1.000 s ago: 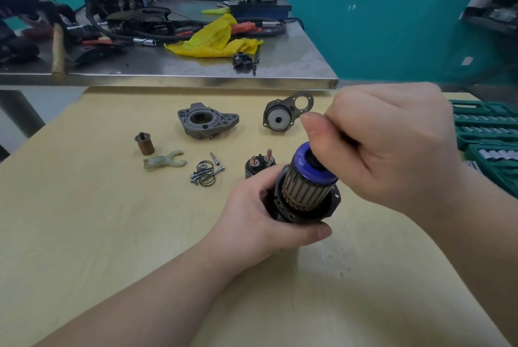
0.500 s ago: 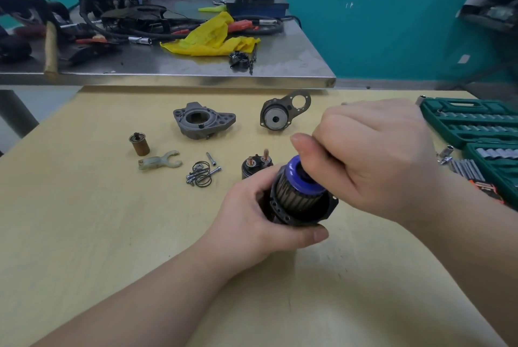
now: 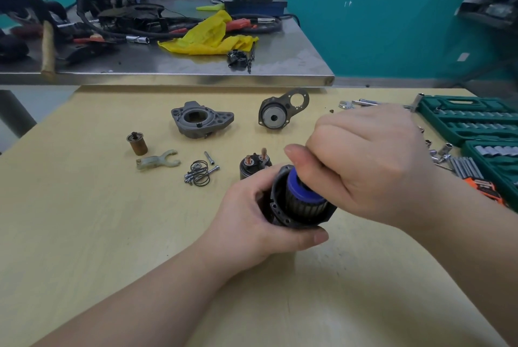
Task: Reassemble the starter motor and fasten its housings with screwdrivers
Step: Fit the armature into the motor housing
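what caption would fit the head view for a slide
Left hand grips the black motor housing while the right hand seats the blue-capped armature, loose parts on the table.

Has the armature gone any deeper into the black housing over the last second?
Yes. The armature sits lower in the black housing: less winding shows above the rim. The right hand presses it; the left hand grips the housing.
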Demonstrator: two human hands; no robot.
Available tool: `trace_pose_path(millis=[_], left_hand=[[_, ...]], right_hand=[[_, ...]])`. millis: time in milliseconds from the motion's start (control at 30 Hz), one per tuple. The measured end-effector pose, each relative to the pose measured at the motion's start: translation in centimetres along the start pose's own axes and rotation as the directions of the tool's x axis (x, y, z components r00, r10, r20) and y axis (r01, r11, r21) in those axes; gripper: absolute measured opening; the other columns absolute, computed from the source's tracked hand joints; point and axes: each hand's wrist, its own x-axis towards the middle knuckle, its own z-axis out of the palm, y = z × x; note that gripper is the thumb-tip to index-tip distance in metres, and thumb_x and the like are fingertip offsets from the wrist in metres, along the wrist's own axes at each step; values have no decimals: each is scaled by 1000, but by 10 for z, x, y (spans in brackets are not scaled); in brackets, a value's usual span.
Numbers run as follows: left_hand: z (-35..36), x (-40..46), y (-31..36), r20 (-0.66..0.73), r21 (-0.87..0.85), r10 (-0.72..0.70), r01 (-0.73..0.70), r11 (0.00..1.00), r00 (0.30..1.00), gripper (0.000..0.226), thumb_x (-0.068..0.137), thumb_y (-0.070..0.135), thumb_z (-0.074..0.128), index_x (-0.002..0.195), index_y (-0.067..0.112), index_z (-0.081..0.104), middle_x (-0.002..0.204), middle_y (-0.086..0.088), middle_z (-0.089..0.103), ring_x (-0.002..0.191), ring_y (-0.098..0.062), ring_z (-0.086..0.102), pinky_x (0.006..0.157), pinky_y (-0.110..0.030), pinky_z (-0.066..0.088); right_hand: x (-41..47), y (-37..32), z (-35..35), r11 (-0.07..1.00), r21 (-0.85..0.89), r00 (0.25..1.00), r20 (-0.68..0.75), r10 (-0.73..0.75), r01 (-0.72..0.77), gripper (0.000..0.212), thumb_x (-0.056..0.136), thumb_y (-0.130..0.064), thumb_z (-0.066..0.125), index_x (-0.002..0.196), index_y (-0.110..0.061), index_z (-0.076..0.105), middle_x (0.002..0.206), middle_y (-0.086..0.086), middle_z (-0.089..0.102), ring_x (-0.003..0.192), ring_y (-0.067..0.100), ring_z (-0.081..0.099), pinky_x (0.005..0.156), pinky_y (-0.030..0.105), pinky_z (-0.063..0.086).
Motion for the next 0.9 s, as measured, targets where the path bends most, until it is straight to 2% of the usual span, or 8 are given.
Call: trace_pose_path(millis=[67, 233, 433, 500, 667, 767, 900], left_hand=[[0, 0, 0, 1, -4, -6, 6, 1000, 1000, 45, 64, 19, 98, 101, 31, 75, 93, -10, 76, 84, -16, 70, 78, -30, 59], [-1, 0, 1, -3, -18, -12, 12, 1000, 1000, 46, 62, 20, 98, 100, 33, 76, 92, 0, 77, 85, -15, 71, 80, -29, 59], [-1, 0, 1, -8, -18, -20, 20, 1000, 1000, 43, 63, 18, 97, 99, 26, 75, 91, 5, 78, 85, -12, 73, 78, -25, 58], [-2, 0, 2, -9, -20, -19, 19, 1000, 1000, 43, 64, 18, 97, 99, 27, 75, 91, 6, 78, 84, -10, 72, 78, -24, 57], [-2, 1, 2, 1, -63, -8, 8, 998, 1000, 46, 66, 14, 97, 102, 33, 75, 93, 9, 75, 85, -10, 69, 79, -23, 55], [-3, 2, 2, 0, -78, -12, 12, 997, 1000, 46, 67, 11, 97, 102, 31, 75, 92, 8, 74, 84, -11, 68, 79, -23, 54], [-4, 2, 0, 4, -81, -11, 11, 997, 1000, 44, 67, 11, 96, 100, 30, 74, 90, 7, 73, 82, -11, 66, 77, -24, 54]], right_hand=[[1, 0, 1, 1000, -7, 1000, -5, 0, 0, 49, 109, -21, 54, 63, -3, 55, 57, 11, 44, 50, 29, 34, 42, 38, 35], [3, -3, 3, 1000, -14, 1000, -8, 20, -20, 48, 108, -20, 56, 63, -5, 53, 57, 10, 42, 55, 26, 27, 46, 34, 29], [12, -5, 5, 1000, -8, 1000, 7, 12, -12, 45, 108, -21, 55, 65, -9, 50, 66, 1, 32, 60, 24, 25, 49, 32, 29], [13, -6, 7, 1000, -7, 1000, 3, 16, -16, 45, 108, -21, 55, 65, -10, 49, 64, 3, 34, 61, 24, 25, 50, 32, 27], [11, -5, 10, 999, 0, 998, -31, 47, -47, 40, 108, -19, 56, 74, -17, 34, 66, 0, 29, 59, 25, 24, 54, 31, 21], [8, -3, 10, 998, 12, 996, -54, 65, -64, 46, 108, -18, 57, 64, -9, 44, 60, 5, 34, 57, 26, 25, 52, 31, 23], [9, -5, 12, 998, -14, 997, -47, 61, -62, 47, 108, -18, 57, 63, -8, 47, 60, 5, 36, 57, 25, 26, 53, 31, 23]])
